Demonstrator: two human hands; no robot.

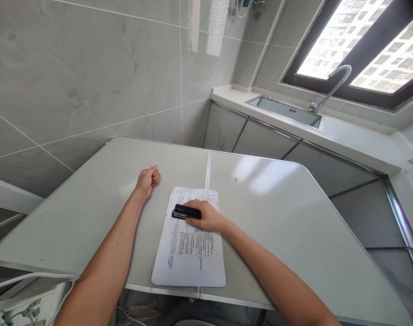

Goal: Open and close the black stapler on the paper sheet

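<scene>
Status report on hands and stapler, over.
Left hand curled, at table. Right hand gripping black stapler. Stapler over printed paper, hiding some text. No other obstruction visible.

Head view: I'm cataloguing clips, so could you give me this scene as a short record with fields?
Left grip: curled shut, nothing visible held, left of the paper
Right grip: closed around the black stapler
Stapler position: over the paper's upper part; contact unclear
Paper state: printed, lying across the seam of the table
Background: sink, faucet, window
</scene>
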